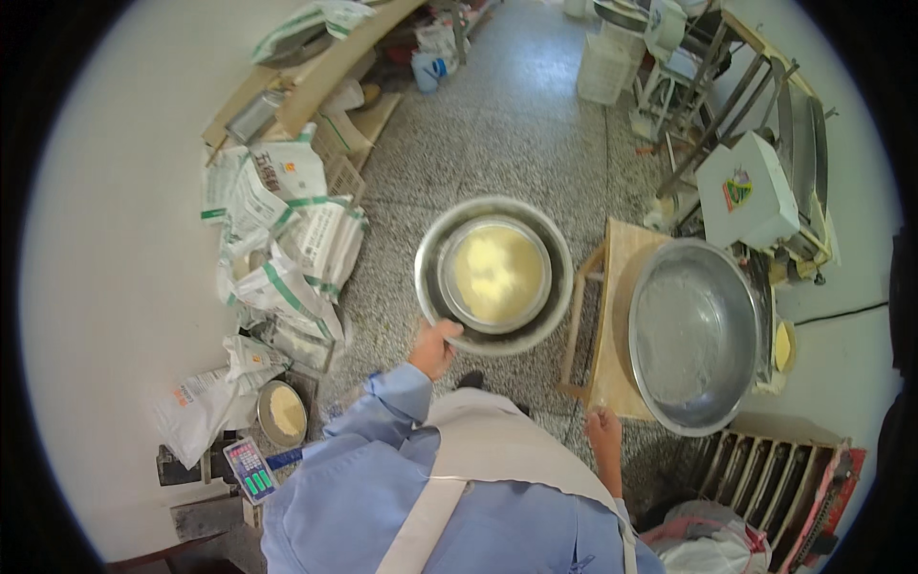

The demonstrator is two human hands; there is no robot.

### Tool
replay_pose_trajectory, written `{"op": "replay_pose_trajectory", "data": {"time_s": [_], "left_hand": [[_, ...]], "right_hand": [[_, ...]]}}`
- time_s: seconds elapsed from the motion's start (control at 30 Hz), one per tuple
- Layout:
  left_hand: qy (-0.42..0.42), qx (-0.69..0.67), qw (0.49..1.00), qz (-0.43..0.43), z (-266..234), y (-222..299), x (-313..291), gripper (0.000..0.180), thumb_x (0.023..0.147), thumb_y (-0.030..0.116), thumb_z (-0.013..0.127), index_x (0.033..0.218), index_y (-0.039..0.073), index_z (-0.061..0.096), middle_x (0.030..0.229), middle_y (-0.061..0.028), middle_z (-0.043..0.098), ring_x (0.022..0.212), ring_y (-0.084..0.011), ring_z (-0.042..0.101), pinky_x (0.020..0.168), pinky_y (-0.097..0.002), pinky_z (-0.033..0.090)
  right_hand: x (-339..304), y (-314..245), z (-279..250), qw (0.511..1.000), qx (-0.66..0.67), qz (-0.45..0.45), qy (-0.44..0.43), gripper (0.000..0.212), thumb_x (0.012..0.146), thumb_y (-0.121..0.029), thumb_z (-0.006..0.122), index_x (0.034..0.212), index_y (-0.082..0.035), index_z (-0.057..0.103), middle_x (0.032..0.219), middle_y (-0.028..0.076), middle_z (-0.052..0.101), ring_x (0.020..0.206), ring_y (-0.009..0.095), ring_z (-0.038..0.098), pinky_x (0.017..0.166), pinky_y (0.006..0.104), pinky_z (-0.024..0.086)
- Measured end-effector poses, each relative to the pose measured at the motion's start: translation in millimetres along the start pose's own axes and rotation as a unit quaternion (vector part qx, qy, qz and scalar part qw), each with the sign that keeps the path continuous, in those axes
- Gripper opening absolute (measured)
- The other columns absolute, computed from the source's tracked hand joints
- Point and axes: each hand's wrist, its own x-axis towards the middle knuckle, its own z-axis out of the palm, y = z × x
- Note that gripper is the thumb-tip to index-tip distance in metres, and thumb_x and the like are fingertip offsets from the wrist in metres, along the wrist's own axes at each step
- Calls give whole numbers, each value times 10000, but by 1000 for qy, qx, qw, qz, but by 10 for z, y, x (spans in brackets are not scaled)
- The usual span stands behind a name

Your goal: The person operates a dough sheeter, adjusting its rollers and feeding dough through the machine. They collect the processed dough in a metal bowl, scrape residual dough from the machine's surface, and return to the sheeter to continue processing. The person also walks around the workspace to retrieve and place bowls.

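Observation:
My left hand [435, 346] grips the near left rim of a wide metal basin [559, 311], held up over the floor in front of me. Inside it sits a smaller round metal-rimmed vessel [463, 319], a bowl or a sieve; I cannot tell which. Pale yellow powder [497, 273] lies in its middle. My right hand [604, 430] is closed beside the near edge of a wooden table [612, 378]; what its fingers hold, if anything, is hidden. A large metal tub [693, 335] rests on that table, with a thin whitish film inside.
White sacks [287, 220] are heaped along the left wall. Near them a metal bowl [283, 414] of yellow powder stands by a scale display [251, 471]. To the right are a white box [748, 191] and a slatted metal rack [765, 478]. A plastic crate [604, 69] stands far ahead.

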Motion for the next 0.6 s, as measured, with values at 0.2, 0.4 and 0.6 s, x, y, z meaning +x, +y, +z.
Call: {"op": "replay_pose_trajectory", "data": {"time_s": [0.2,0.4,0.6], "left_hand": [[10,-34,999,-19,79,-143,-280,345,752,2,491,1085,-88,466,1047,-177,568,954,-290,598,885,-401,498],[-4,-46,999,-21,37,-64,-286,379,750,2,481,1112,-104,449,1100,-206,549,991,-311,583,904,-422,478],[-13,-65,998,-8,-178,185,11,347,764,2,483,1101,-80,483,1071,-181,574,985,-284,588,902,-387,479]], "right_hand": [[128,-22,43,999,-30,17,0,126,838,-124,556,851,1,561,628,13,535,533,74,490,489,219,393],[198,-142,239,998,11,28,-60,150,838,-140,566,883,3,572,640,15,547,544,77,505,507,220,413],[516,-485,714,998,1,15,-65,161,835,-130,573,908,14,573,637,17,552,546,84,514,509,222,419]]}}
